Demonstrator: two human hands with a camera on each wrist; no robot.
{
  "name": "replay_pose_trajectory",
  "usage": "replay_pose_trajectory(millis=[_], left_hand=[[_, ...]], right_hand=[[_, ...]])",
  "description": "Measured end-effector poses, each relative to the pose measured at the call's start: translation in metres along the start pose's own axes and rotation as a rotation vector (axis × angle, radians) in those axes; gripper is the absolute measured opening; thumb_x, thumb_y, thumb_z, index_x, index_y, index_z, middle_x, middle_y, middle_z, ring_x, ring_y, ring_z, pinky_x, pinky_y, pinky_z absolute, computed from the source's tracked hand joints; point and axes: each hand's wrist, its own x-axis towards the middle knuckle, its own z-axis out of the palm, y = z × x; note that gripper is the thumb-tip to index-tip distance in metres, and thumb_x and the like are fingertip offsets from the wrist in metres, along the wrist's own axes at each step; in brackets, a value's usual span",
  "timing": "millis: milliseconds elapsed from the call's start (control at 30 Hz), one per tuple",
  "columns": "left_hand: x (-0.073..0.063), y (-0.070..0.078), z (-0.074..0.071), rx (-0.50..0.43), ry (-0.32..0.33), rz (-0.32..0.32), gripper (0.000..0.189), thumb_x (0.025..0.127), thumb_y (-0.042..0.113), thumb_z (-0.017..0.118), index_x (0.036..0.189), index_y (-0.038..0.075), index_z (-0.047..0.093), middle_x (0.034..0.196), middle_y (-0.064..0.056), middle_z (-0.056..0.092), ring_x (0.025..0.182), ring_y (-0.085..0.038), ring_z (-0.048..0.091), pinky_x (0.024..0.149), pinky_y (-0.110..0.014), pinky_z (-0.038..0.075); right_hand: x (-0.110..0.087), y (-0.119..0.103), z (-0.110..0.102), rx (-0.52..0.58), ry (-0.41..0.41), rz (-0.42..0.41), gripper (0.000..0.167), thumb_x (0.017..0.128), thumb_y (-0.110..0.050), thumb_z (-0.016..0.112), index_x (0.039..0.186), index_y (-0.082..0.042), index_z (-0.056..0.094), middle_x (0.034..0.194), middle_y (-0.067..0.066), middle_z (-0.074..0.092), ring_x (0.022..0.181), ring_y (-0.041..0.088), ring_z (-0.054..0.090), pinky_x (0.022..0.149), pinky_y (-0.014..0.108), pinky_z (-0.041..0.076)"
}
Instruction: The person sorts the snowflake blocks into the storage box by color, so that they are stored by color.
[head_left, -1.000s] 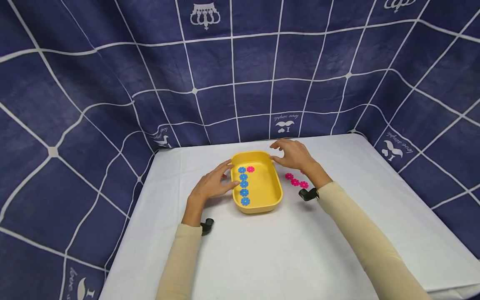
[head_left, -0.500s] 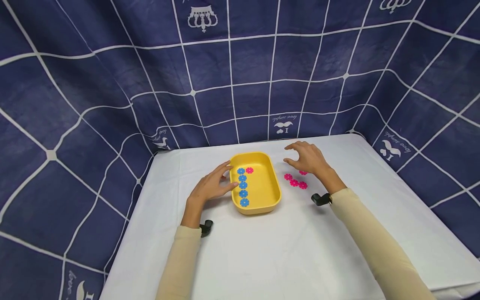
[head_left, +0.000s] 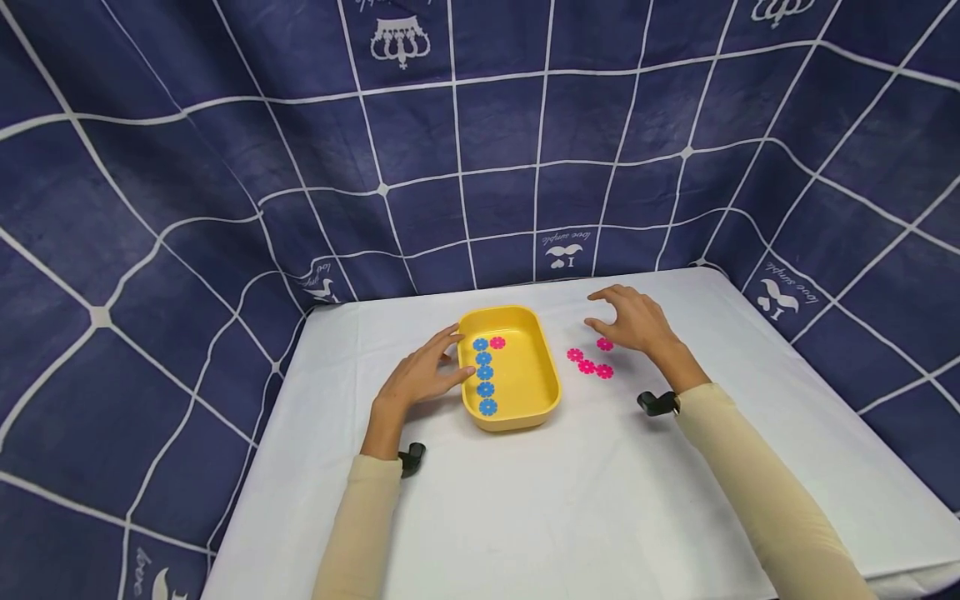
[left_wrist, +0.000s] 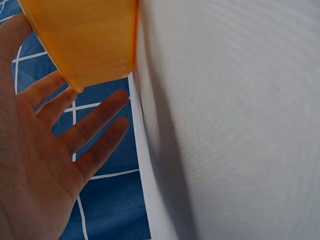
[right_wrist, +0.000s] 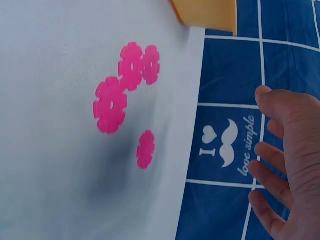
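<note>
Left hand (head_left: 420, 373) open, fingers loosely spread and thumb over the rim of a smooth, round-cornered yellow tray (head_left: 528, 379) on the white-draped surface (head_left: 510, 508); right hand (head_left: 637, 323) open and holding nothing near four pink flower pieces (right_wrist: 110, 105), three clustered, one apart. Only the head view shows the tray's contents: a column of five blue flower pieces (head_left: 485, 373) and one pink piece (head_left: 497, 342). The right-wrist view reveals notched petals, pierced centers and "love simple" on the blue gridded cloth (right_wrist: 227, 80).
</note>
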Motion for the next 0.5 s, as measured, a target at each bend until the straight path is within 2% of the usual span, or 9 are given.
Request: replay_pose_trajectory(millis=[267,500], left_hand=[[0.001,0.002,-0.001,0.011,-0.010,0.023,0.078,0.097,0.063,0.069,0.162,0.023,0.050,0.175,0.015,0.031,0.125,-0.018,0.069,0.106,-0.055,0.053],[0.001,0.000,0.000,0.017,-0.012,0.016,0.082,0.095,0.070,0.065,0.162,0.025,0.049,0.174,0.016,0.030,0.125,-0.017,0.068,0.107,-0.055,0.052]], right_hand=[[-0.007,0.013,-0.003,-0.005,0.010,0.024,0.053,0.098,-0.040,0.076,0.143,-0.014,0.068,0.144,0.020,0.065,0.126,0.042,0.060,0.105,0.068,0.049],[-0.009,0.017,0.000,0.015,-0.002,0.040,0.053,0.097,-0.038,0.078,0.142,-0.013,0.069,0.139,0.021,0.067,0.121,0.042,0.063,0.101,0.067,0.051]])
